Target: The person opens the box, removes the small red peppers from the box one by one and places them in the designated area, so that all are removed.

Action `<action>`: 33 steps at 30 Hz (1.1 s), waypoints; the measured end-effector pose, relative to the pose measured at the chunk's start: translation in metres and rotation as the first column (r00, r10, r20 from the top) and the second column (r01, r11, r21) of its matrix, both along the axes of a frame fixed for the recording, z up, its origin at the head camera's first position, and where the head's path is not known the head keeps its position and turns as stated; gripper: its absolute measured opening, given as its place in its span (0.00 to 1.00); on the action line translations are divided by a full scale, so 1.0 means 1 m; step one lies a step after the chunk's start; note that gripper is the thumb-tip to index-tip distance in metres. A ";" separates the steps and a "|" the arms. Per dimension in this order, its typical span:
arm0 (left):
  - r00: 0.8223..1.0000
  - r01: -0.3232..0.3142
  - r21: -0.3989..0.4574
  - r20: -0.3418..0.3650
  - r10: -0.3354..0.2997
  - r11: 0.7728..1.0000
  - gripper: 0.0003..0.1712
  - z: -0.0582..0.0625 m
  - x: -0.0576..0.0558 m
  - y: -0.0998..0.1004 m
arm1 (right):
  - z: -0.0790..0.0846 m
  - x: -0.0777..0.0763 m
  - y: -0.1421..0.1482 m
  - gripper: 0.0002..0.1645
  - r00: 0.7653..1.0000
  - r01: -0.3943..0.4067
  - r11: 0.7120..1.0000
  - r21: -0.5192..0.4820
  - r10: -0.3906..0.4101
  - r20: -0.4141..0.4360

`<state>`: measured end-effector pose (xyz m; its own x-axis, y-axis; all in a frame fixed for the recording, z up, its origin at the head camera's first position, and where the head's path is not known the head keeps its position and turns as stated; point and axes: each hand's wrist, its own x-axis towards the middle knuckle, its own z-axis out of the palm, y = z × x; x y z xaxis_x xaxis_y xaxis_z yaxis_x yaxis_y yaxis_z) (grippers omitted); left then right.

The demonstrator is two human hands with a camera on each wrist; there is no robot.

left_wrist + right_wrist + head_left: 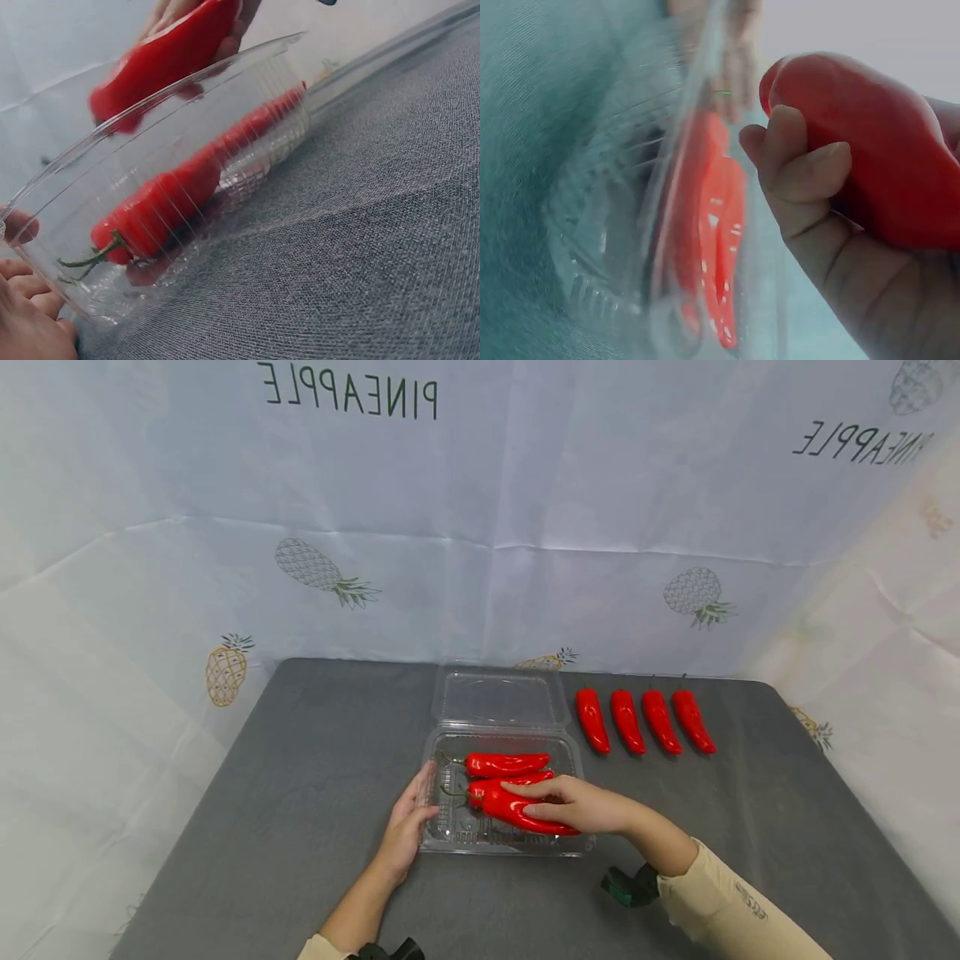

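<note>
A clear plastic clamshell box (pixel 457 837) lies on the table, its lid (pixel 501 697) folded back behind it. My left hand (pixel 405 827) grips the box's left wall, fingertips at the rim. My right hand (pixel 577 806) holds a red pepper (pixel 504 806) above the front half of the box, tilted in the left wrist view, thumb and fingers curled round it. Inside lie two red peppers, stems to the left; the back one (pixel 506 765) shows fully, while the other (pixel 536 777) is partly hidden by the held pepper. The right wrist view shows the held pepper (pixel 862 142) close up.
Several more red peppers (pixel 658 722) stand in a row on the grey table (pixel 315 777), right of the lid. A white curtain (pixel 480 510) with pineapple prints hangs behind the table's back edge.
</note>
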<state>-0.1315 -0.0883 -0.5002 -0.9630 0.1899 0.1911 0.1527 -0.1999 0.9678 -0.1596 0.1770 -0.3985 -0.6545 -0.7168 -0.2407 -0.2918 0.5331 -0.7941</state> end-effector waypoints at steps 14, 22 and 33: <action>1.000 0.008 -0.001 0.013 -0.008 1.000 0.39 0.000 -0.001 -0.001 | -0.007 0.028 0.030 0.30 0.938 0.341 0.867 -0.363 -0.341 0.066; 1.000 0.006 0.000 0.012 -0.006 1.000 0.39 0.001 -0.001 -0.001 | -0.016 0.042 0.042 0.32 0.775 0.623 0.663 -0.415 -0.596 0.211; 1.000 -0.002 0.010 0.007 0.001 1.000 0.39 -0.001 -0.001 -0.001 | -0.039 0.051 0.060 0.35 0.569 0.817 0.412 -0.404 -0.690 0.447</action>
<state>-0.1324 -0.0893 -0.5017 -0.9647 0.1864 0.1859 0.1458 -0.2098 0.9668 -0.1089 0.2370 -0.4375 -0.9807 0.0129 -0.1953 0.1944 -0.0512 -0.9796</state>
